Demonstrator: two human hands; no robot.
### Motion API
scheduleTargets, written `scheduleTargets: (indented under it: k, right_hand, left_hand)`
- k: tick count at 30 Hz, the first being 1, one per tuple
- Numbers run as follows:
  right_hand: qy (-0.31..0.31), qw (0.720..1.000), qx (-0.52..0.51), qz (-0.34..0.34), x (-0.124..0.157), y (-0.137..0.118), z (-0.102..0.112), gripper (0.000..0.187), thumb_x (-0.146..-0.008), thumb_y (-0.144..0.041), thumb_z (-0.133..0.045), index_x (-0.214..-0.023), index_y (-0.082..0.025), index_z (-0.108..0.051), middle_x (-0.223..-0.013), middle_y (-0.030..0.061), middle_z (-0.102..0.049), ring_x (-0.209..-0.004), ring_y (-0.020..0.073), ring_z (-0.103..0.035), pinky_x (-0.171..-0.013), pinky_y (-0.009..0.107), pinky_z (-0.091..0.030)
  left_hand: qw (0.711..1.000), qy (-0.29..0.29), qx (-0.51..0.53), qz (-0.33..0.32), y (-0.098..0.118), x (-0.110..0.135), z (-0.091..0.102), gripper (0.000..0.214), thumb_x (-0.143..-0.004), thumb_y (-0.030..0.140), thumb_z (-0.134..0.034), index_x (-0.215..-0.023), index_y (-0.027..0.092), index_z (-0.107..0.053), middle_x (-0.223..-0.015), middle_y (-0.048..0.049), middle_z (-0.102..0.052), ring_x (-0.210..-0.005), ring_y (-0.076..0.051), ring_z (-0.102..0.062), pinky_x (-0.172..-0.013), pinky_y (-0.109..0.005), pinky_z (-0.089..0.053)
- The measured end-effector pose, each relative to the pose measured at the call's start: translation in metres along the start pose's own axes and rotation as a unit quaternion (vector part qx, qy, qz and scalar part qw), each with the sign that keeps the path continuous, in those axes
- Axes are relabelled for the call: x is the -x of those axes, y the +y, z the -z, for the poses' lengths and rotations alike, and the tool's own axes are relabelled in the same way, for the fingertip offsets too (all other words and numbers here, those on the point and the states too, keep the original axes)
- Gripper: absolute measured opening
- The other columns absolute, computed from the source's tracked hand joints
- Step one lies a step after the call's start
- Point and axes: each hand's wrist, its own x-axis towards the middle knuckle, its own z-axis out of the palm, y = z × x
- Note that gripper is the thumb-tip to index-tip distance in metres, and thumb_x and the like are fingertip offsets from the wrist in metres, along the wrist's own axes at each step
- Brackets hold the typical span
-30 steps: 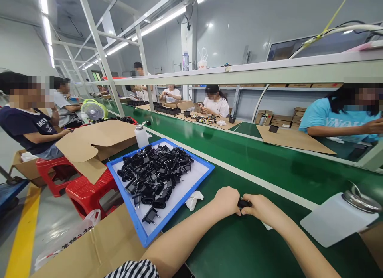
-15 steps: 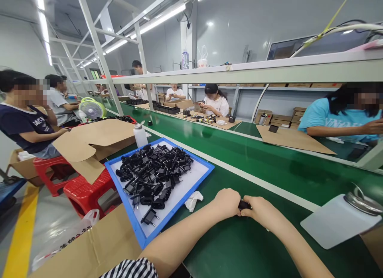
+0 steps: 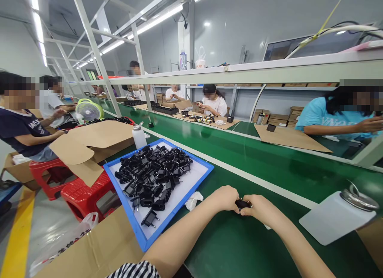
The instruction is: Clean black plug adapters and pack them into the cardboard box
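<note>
In the head view, the small black piece (image 3: 243, 204) is between the two hands, over the near part of the green table (image 3: 239, 246), right of the blue tray (image 3: 196, 186). It is probably light, stiff plastic, slightly slippery but not very fragile, best gripped by its ends. The left hand (image 3: 229, 197) has its fingers curled around the left end; the right hand (image 3: 259, 205) pinches the right, thumb on top, lower fingertips hidden.
</note>
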Motion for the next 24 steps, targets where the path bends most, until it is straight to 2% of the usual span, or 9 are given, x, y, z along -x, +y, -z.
scheduleTargets:
  k: [5,7,10,14,17,20,24]
  right_hand:
    - [0.007,0.999,-0.045,-0.005,0.002,0.006,-0.004,0.008,-0.066,-0.019,-0.055,-0.061,-0.018,-0.049,-0.06,-0.003,-0.053,-0.055,0.0142,-0.048,-0.042,0.019,-0.025]
    - [0.015,0.998,-0.062,-0.008,0.006,0.004,-0.005,0.007,-0.068,-0.02,-0.054,-0.063,-0.018,-0.049,-0.061,-0.003,-0.053,-0.056,0.0144,-0.048,-0.044,0.019,-0.027]
    - [0.043,0.996,-0.083,-0.006,0.014,0.001,-0.008,0.005,-0.07,-0.023,-0.051,-0.069,-0.018,-0.051,-0.062,-0.002,-0.054,-0.058,0.0152,-0.049,-0.047,0.02,-0.03]
    - [0.067,0.988,-0.138,0.011,0.02,0.002,-0.01,0.006,-0.069,-0.02,-0.05,-0.074,-0.018,-0.05,-0.066,-0.0014,-0.055,-0.061,0.0156,-0.051,-0.051,0.021,-0.034]
    - [0.051,0.986,-0.157,0.01,0.018,0.005,-0.009,0.003,-0.066,-0.017,-0.051,-0.066,-0.018,-0.048,-0.064,-0.002,-0.055,-0.06,0.0155,-0.051,-0.051,0.02,-0.034]
    - [0.035,0.988,-0.148,-0.007,0.013,0.007,-0.008,0.007,-0.063,-0.012,-0.052,-0.061,-0.017,-0.047,-0.061,-0.0021,-0.054,-0.058,0.015,-0.05,-0.05,0.02,-0.034]
    - [0.029,0.989,-0.143,-0.009,0.01,0.006,-0.006,0.009,-0.062,-0.009,-0.052,-0.06,-0.016,-0.047,-0.061,-0.0023,-0.054,-0.058,0.0142,-0.05,-0.048,0.019,-0.033]
  left_hand:
    - [0.997,0.015,0.072,0.004,-0.009,0.001,-0.008,0.018,-0.061,0.032,-0.057,-0.07,0.016,-0.058,-0.06,0.0002,-0.057,-0.058,-0.012,-0.052,-0.043,-0.017,-0.029]
    - [0.992,0.017,0.127,-0.01,-0.014,0.003,-0.011,0.019,-0.062,0.029,-0.057,-0.077,0.018,-0.058,-0.065,0.0028,-0.059,-0.062,-0.01,-0.052,-0.048,-0.015,-0.032]
    - [0.984,0.024,0.177,0.002,-0.016,0.005,-0.011,0.03,-0.06,0.028,-0.059,-0.089,0.019,-0.055,-0.076,0.0026,-0.06,-0.071,-0.011,-0.053,-0.057,-0.015,-0.036]
    - [0.993,0.02,0.107,0.051,-0.004,0.007,0.0,0.032,-0.056,0.032,-0.062,-0.085,0.018,-0.058,-0.08,-0.0013,-0.06,-0.073,-0.016,-0.054,-0.058,-0.019,-0.039]
    - [0.995,-0.03,0.031,0.085,0.009,0.006,0.014,0.03,-0.056,0.03,-0.062,-0.083,0.017,-0.059,-0.078,-0.004,-0.06,-0.072,-0.018,-0.054,-0.056,-0.022,-0.04]
    - [0.994,-0.064,-0.012,0.085,0.016,0.002,0.022,0.03,-0.057,0.028,-0.063,-0.083,0.014,-0.059,-0.078,-0.0073,-0.06,-0.072,-0.02,-0.055,-0.056,-0.024,-0.042]
    - [0.994,-0.065,-0.024,0.088,0.019,-0.004,0.02,0.032,-0.056,0.027,-0.064,-0.084,0.012,-0.059,-0.078,-0.009,-0.059,-0.072,-0.021,-0.055,-0.056,-0.024,-0.042]
